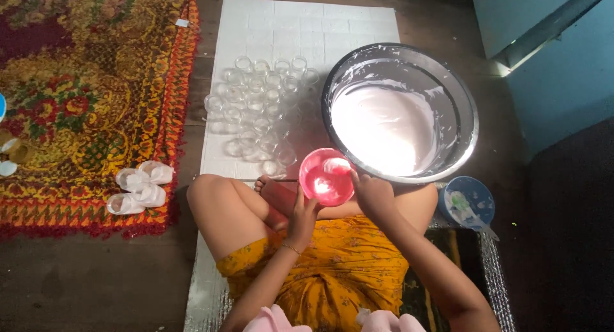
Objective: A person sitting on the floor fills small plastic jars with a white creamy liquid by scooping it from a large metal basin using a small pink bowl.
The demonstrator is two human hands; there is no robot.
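Head view, left hand (302,218) under pink bowl (327,176), right hand (373,194) at rim

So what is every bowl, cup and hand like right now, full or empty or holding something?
Big metal bowl: part full of white liquid, walls smeared.
Pink bowl: held up, some white liquid inside.
Left hand: holding the pink bowl from below.
Right hand: on the pink bowl's rim.
Clear cups: upright, empty, clustered on the white mat.
Blue tub: open, white smears inside.
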